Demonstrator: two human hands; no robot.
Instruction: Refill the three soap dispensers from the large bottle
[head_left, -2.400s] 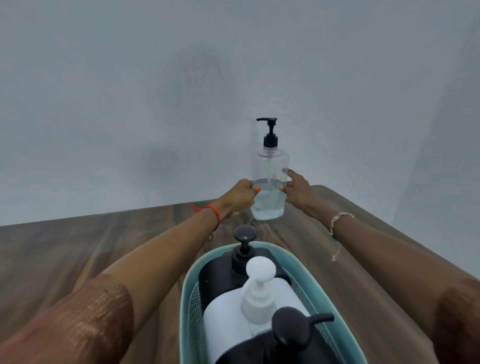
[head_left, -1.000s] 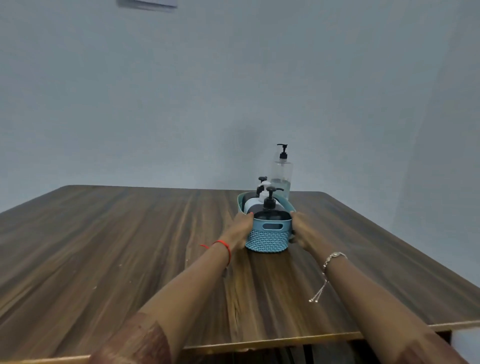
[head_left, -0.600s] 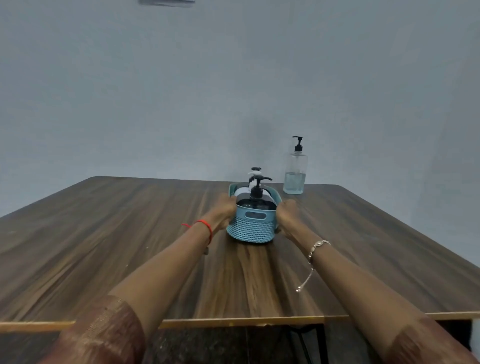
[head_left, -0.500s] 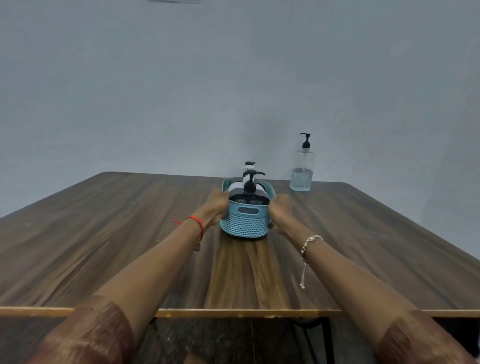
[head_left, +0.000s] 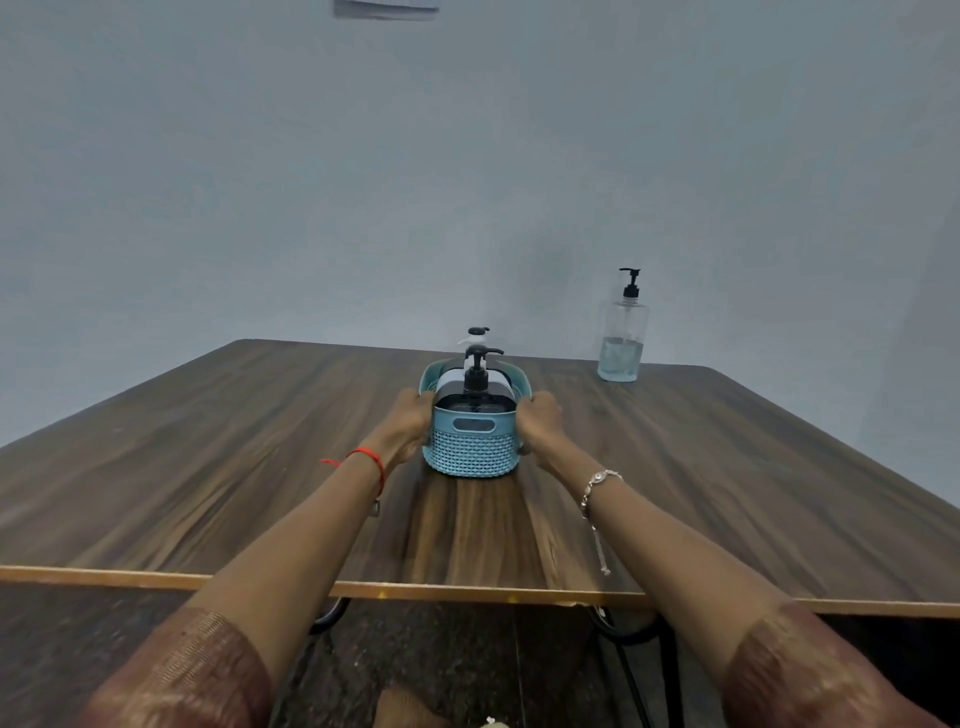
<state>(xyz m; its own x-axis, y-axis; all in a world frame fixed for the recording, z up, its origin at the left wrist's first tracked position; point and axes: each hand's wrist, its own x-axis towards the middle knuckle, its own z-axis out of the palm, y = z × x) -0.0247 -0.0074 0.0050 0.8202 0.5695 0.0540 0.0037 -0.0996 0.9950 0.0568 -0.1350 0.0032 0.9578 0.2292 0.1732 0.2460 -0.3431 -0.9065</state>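
Observation:
A small blue woven basket (head_left: 470, 452) stands on the wooden table (head_left: 208, 457) straight ahead of me. Three soap dispensers stand in it in a row: a black one (head_left: 475, 397) nearest, a white one (head_left: 448, 378) behind it, and a third of which only the black pump top (head_left: 478, 331) shows. My left hand (head_left: 410, 421) grips the basket's left side and my right hand (head_left: 540, 421) grips its right side. The large clear bottle (head_left: 622, 335) with a black pump stands at the table's far right edge, about a third full of bluish liquid.
A grey wall runs close behind the table's far edge. The table's near edge (head_left: 467, 590) crosses the lower view, with dark floor and black metal legs (head_left: 628, 654) beneath it.
I let go of the large bottle at the far edge, took the basket by both sides and drew it toward me. I have also stepped back, so the bottle now stands apart at the right.

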